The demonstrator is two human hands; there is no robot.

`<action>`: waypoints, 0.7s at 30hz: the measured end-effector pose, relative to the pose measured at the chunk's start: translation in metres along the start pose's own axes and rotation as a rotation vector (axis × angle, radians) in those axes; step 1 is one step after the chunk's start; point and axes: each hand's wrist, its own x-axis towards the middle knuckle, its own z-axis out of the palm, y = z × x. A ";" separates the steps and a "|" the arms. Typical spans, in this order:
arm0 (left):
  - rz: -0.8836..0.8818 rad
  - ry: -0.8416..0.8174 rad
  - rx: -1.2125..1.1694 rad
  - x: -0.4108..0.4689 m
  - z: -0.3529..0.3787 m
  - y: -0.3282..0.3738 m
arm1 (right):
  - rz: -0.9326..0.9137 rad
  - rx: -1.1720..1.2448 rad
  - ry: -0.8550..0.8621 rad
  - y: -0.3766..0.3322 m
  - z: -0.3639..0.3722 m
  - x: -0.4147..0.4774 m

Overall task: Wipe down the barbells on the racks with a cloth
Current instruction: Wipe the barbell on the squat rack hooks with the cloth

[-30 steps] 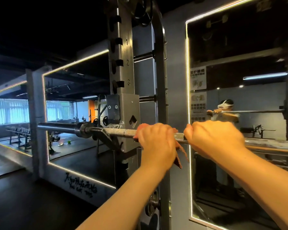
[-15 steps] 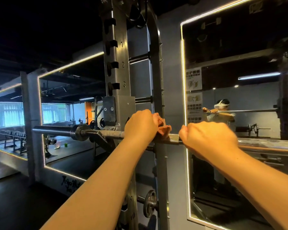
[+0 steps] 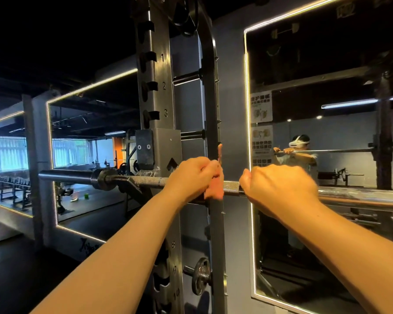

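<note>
A steel barbell (image 3: pixel 230 185) lies level across the rack at chest height, its dark sleeve (image 3: pixel 64 176) sticking out to the left. My left hand (image 3: pixel 191 176) grips a reddish-brown cloth (image 3: pixel 214 189) wrapped round the bar's knurled shaft, just right of the rack upright. A corner of the cloth pokes up above my fingers. My right hand (image 3: pixel 279 189) is curled round the bare bar a short way to the right of the cloth. The bar under both hands is hidden.
The grey rack upright (image 3: pixel 154 87) with numbered notches and a J-hook block (image 3: pixel 159 148) stands right behind my left hand. A small plate (image 3: pixel 201 276) hangs on a low peg. Lit wall mirrors (image 3: pixel 327 64) flank the rack; the right one reflects a person at the bar.
My left hand slid the cloth left along the bar, then back a little to the right. My right hand kept its grip on the bar.
</note>
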 end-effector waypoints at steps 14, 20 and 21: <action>0.317 0.126 0.154 -0.022 0.003 -0.021 | -0.068 -0.101 -0.040 -0.002 -0.004 -0.002; -0.265 0.049 0.155 0.025 -0.001 -0.009 | -0.053 -0.079 -0.026 -0.001 -0.002 0.000; -0.335 0.057 0.169 0.031 0.000 -0.007 | -0.040 -0.064 -0.023 0.000 -0.001 0.000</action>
